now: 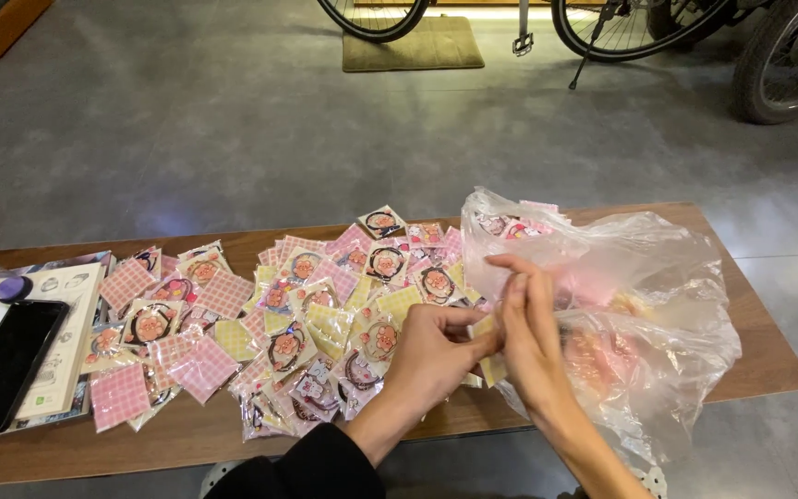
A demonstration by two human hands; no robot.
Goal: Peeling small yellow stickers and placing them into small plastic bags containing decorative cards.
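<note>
At the near edge of a long wooden table (233, 439), a black sleeve (302, 467) rose from the bottom of the view, cut off there. The left hand (431, 356) and right hand (530, 323) met just above the near edge, right of centre. Both pinched a small pale yellow checked packet (489, 368) between them: the left thumb and fingers were closed on its left side, the right fingers lay nearly straight and pressed together over its top. Most of the packet was hidden by the hands.

Just beside the right hand, toward the right end of the table, a crumpled clear plastic bag (639, 305) stood open, its lower part hanging over the near edge. Pink and orange shapes showed through it, too blurred to identify.

Across the middle of the table lay a spread of small square cellophane packets (279, 323), overlapping: pink checked, yellow checked, and some showing a round orange cartoon figure.

At the left end a black smartphone (6, 360) rested on a white booklet (71, 323).

Beyond the far edge, on grey floor, lay a brown doormat (413, 43) and bicycle wheels (625, 32), cut off at the top.
</note>
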